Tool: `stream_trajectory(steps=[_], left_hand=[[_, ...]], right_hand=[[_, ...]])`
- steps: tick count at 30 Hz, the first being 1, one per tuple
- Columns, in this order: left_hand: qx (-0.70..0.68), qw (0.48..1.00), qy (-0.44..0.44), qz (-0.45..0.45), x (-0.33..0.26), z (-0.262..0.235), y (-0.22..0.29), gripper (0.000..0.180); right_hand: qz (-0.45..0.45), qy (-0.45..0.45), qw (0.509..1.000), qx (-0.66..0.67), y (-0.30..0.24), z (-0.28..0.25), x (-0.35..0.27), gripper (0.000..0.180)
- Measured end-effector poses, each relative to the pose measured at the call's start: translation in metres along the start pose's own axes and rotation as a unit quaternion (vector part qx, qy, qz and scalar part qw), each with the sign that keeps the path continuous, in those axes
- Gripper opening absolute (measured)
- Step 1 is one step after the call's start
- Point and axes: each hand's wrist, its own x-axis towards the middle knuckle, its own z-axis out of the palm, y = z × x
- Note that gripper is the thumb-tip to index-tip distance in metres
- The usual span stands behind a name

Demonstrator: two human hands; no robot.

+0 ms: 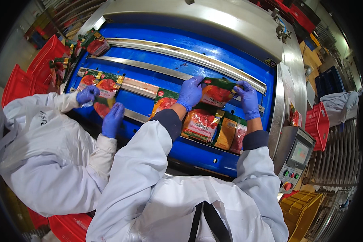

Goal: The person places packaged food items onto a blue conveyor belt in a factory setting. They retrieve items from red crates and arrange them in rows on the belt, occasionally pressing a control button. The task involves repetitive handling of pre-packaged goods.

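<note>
Between my two blue-gloved hands is a red and green food pouch [214,95], raised over the blue bed of a steel machine. My left hand [190,93] grips its upper left edge; my right hand [248,99] pinches the upper right corner. Just below it lies another red pouch [199,125], and beside that a yellow-backed pouch [226,131] and a pinkish pouch [238,138] lean in the row. A further red pouch [164,101] rests left of my left wrist, partly hidden by my forearm.
A co-worker's gloved hands [113,119] hold a pouch at left, near pouches [107,86] on the metal bar. More pouches [96,43] pile at the far left corner by red crates [48,60]. At right stand a control panel [296,155] and yellow crate [300,211]. A steel lid [213,20] rises behind.
</note>
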Motion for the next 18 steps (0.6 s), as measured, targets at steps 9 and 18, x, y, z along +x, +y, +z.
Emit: stream_trajectory(steps=[9, 18], left_hand=[[0.071, 0.997, 0.006, -0.042, -0.022, -0.009, -0.008, 0.023], [-0.1, 0.991, 0.015, -0.087, -0.029, -0.002, -0.021, 0.02]], right_hand=[[0.027, 0.025, 0.999, 0.016, 0.025, 0.016, -0.015, 0.004], [-0.008, 0.06, 0.998, 0.007, 0.025, 0.024, -0.021, 0.011]])
